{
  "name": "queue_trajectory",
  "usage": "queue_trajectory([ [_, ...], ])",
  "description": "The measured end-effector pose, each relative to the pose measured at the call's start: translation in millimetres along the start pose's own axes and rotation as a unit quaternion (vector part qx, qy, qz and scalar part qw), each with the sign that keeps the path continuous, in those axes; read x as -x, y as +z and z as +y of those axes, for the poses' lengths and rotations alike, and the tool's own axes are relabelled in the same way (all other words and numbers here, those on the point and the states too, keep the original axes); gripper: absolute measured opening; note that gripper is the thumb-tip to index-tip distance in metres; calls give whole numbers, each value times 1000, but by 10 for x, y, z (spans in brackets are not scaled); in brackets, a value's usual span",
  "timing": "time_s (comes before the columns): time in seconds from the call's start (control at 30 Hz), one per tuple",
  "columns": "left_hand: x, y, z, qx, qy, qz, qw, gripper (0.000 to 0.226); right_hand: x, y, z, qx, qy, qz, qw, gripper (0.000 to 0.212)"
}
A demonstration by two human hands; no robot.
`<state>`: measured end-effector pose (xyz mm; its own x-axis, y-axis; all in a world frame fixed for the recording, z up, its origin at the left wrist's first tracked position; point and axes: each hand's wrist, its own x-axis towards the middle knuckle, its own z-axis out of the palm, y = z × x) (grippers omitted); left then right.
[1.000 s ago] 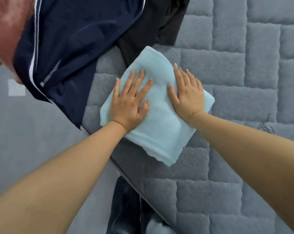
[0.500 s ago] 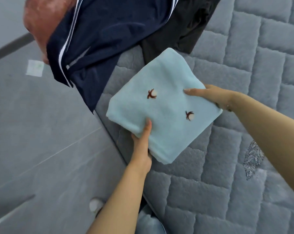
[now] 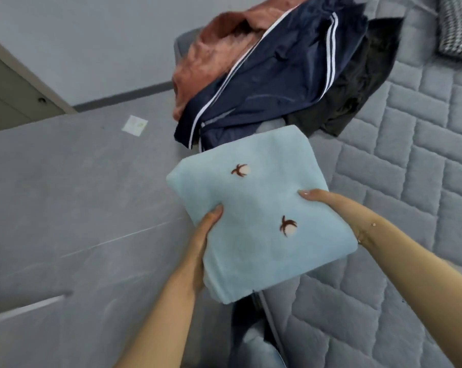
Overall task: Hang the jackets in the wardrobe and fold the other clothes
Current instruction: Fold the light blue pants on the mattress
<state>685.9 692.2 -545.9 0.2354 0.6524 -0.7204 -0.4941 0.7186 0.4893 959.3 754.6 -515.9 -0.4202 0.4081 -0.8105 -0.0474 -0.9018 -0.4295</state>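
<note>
Two bare hands hold a folded light-blue garment point(image 3: 253, 216) up over the edge of a grey quilted bed point(image 3: 399, 181), level and face up, with two small brown-and-white embroidered motifs showing on top. The left hand point(image 3: 198, 251) takes the fold's near left edge, thumb pressed on the upper face and the remaining fingers hidden under the cloth; the right hand point(image 3: 330, 205) clamps the right edge the same way, thumb on top, fingers out of sight beneath. So each grip is pinching the fold between thumb and hidden fingers, and the bundle rests on nothing else that can be seen.

Beyond the two grips, farther along the bed, lies a loose heap: a navy jacket point(image 3: 275, 73) with white stripes, part of it draped over the bed's edge, a pinkish-orange garment point(image 3: 211, 51) to its left and a black garment point(image 3: 362, 83) to its right. Left of the left grip stretches a grey tiled floor point(image 3: 73, 208). Below the fold, between the forearms, a strip of dark cloth point(image 3: 248, 317) shows at the bedside. A chequered cushion point(image 3: 458, 25) sits at the far right corner.
</note>
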Motion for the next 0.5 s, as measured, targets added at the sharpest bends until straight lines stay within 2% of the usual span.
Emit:
queue_trajectory([
  [0.1,994,-416,385,4,45,1,999,46,339,1048,-54,28,-25,-52,998,41],
  [0.17,1723,-677,660,14,88,42,995,45,536,1825,-111,48,-56,-84,994,55],
  [0.2,2079,-793,800,26,122,76,989,40,617,2227,-137,54,-68,-98,991,55],
  [0.27,2749,-1038,1109,48,214,179,959,23,719,3034,-175,65,-79,-134,986,33],
  [0.3,3086,-1157,1254,54,252,228,939,24,762,3445,-186,76,-84,-157,981,28],
  [0.4,4114,-1559,1517,19,331,289,898,37,852,4625,-235,153,-88,-222,959,40],
  [0.5,5034,-1762,1676,71,380,368,846,40,1055,5783,-211,279,-141,-259,914,63],
])
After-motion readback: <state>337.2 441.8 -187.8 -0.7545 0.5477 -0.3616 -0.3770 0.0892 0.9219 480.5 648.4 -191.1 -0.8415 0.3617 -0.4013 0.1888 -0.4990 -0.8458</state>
